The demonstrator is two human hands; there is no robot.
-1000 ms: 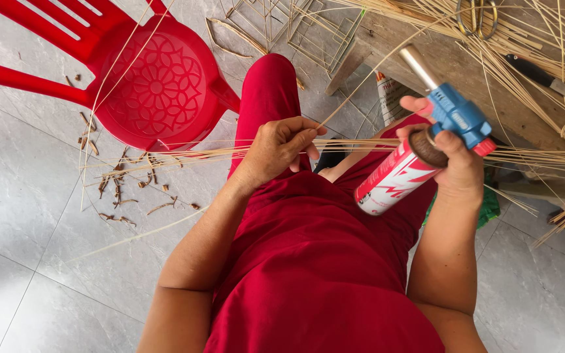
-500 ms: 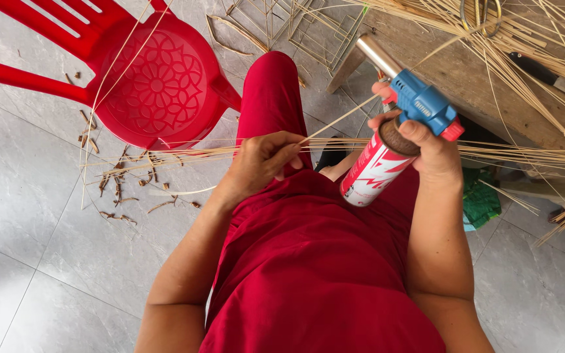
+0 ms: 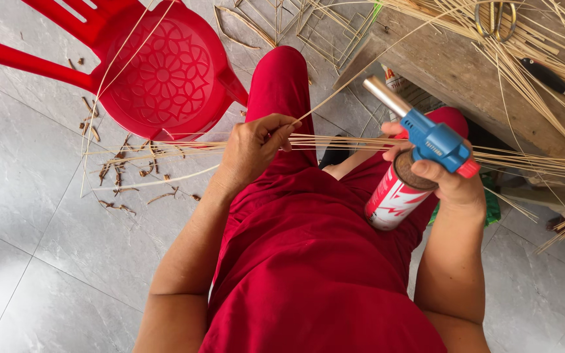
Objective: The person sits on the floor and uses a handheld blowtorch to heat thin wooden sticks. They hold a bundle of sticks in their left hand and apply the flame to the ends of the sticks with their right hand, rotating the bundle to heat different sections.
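My left hand (image 3: 253, 147) is closed around a bundle of thin bamboo strips (image 3: 335, 142) that run level across my lap from left to right. My right hand (image 3: 449, 183) grips a gas torch (image 3: 420, 150): a blue head with a silver nozzle pointing up and to the left, mounted on a red and white canister (image 3: 390, 199). The nozzle tip sits just above the strips, right of my left hand. No flame is visible. I am seated, dressed in red.
A red plastic chair (image 3: 158, 72) lies on the grey tiled floor (image 3: 27, 196) at upper left, with dry scraps beneath it. A wooden bench (image 3: 465, 78) at upper right carries many loose strips, scissors (image 3: 495, 16) and a knife (image 3: 557, 82). Wire frames (image 3: 295, 23) lie behind my knee.
The torch has shifted left and lower, its nozzle now closer to the strips. My left hand stays on the bundle with little movement.
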